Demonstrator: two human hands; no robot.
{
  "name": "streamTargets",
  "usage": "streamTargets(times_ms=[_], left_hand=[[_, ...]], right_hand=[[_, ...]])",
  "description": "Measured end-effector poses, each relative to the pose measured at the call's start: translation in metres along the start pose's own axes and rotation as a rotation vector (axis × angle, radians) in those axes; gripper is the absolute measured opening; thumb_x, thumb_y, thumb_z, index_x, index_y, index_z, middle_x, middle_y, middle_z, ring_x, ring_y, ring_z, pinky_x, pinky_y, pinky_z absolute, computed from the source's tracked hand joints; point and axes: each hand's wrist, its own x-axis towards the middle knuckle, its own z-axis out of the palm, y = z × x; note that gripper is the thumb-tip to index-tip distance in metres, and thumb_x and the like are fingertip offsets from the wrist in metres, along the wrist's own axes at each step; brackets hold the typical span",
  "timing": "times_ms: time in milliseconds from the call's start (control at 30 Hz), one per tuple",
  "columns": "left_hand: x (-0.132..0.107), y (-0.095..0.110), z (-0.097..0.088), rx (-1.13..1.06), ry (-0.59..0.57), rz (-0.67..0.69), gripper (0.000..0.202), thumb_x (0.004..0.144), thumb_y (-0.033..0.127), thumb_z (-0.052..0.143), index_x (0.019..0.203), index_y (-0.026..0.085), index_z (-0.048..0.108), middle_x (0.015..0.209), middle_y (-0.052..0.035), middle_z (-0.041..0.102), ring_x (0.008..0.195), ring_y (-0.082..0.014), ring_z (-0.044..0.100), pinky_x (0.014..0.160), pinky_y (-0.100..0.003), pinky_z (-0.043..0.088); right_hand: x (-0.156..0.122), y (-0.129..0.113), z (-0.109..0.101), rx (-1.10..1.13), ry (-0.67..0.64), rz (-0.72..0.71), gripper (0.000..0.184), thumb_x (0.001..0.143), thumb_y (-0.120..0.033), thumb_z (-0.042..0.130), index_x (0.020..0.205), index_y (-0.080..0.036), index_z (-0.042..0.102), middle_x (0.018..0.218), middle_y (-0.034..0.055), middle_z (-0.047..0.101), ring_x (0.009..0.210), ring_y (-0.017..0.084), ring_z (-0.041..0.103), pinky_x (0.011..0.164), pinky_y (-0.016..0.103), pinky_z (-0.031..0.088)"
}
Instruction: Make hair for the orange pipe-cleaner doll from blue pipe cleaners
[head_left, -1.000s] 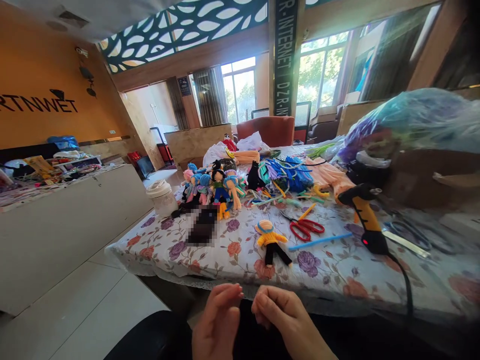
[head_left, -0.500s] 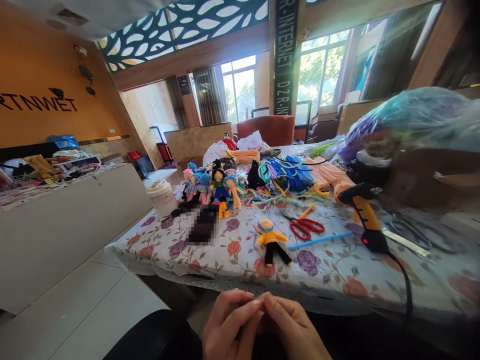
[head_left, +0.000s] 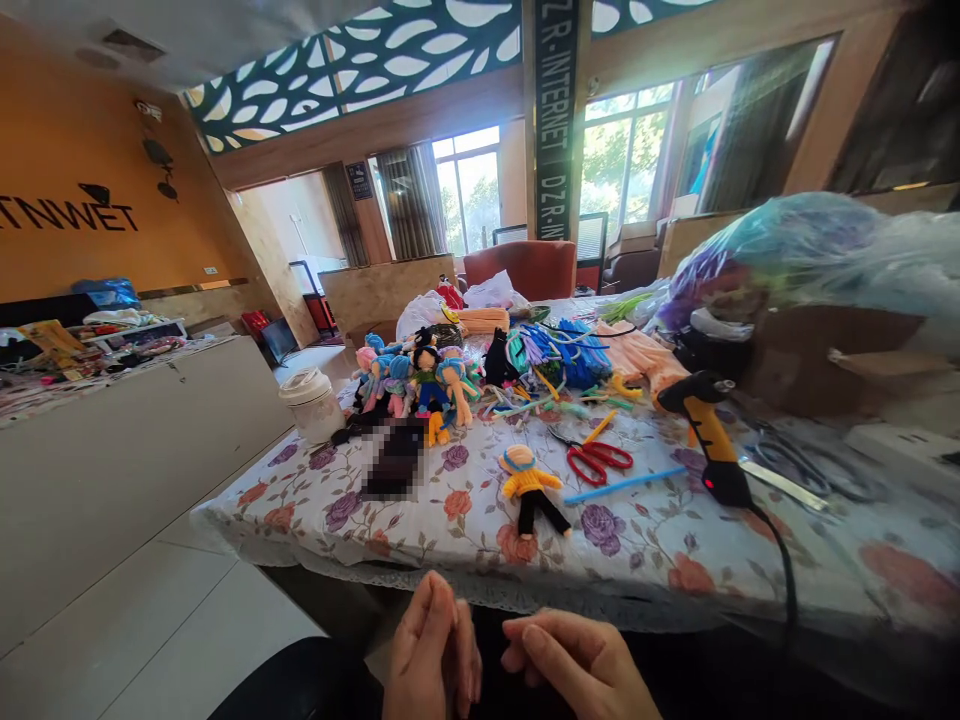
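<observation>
Far beyond left hand [head_left: 435, 652], right hand [head_left: 583, 666]: lidded jar [head_left: 311, 403], contents unseen.

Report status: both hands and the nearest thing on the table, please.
Both low, apart: left hand, right hand; any hold hidden. Nearest: doll in yellow top, lying on tablecloth. Beyond it, scissors.

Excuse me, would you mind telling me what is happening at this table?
A seated person holds the left hand and right hand close together below the table edge; whether they pinch anything is unclear. On the floral tablecloth lie a small doll in a yellow top, red scissors, a blue pipe cleaner and a glue gun.
</observation>
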Motion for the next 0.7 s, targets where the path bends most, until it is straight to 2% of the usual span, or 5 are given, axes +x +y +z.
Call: streamTargets(times_ms=[100,233,467,600,700], left_hand=[[-0.006,0.002,0.012,-0.210,-0.296,-0.226,0.038,0.079,0.050,0.064,0.060,0.020,0.049,0.042,0.0077,0.043,0.033,-0.0060,0.032,0.038,-0.020,0.028],[-0.015,0.004,0.023,-0.363,-0.437,-0.280,0.037,0.078,0.049,0.067,0.061,0.019,0.051,0.051,0.0074,0.043,0.033,-0.0022,0.024,0.036,-0.018,0.022],[-0.014,-0.001,0.033,-0.302,-0.284,-0.195,0.040,0.062,0.046,0.080,0.051,0.019,0.053,0.052,0.0026,0.045,0.047,-0.0092,0.043,0.046,-0.023,0.040],[-0.013,-0.005,0.034,-0.284,-0.281,-0.194,0.037,0.059,0.042,0.083,0.052,0.020,0.054,0.052,0.0012,0.046,0.049,-0.0116,0.045,0.043,-0.023,0.038],[-0.012,-0.008,0.031,-0.275,-0.303,-0.151,0.039,0.059,0.044,0.083,0.052,0.019,0.054,0.052,0.0025,0.044,0.048,-0.0092,0.042,0.044,-0.021,0.039]], right_hand=[[-0.003,-0.010,-0.007,-0.104,0.092,-0.250,0.021,0.079,-0.039,0.067,0.074,-0.019,0.075,0.068,0.0051,0.068,0.061,0.015,0.062,0.056,0.023,0.048],[-0.009,-0.030,-0.011,-0.342,0.129,-0.481,0.007,0.076,-0.016,0.068,0.072,-0.021,0.072,0.071,0.0023,0.066,0.062,0.014,0.064,0.056,0.020,0.050],[-0.009,-0.034,-0.004,-0.468,0.074,-0.732,0.026,0.072,-0.018,0.074,0.098,-0.023,0.072,0.073,0.0017,0.062,0.057,0.012,0.061,0.050,0.019,0.050],[-0.007,-0.033,0.006,-0.465,0.224,-0.738,0.011,0.077,-0.017,0.067,0.086,-0.023,0.072,0.068,0.0015,0.059,0.055,0.012,0.058,0.047,0.021,0.048],[-0.007,-0.034,0.010,-0.486,0.258,-0.802,0.011,0.077,-0.012,0.066,0.079,-0.022,0.070,0.065,0.0009,0.059,0.054,0.011,0.056,0.047,0.021,0.047]])
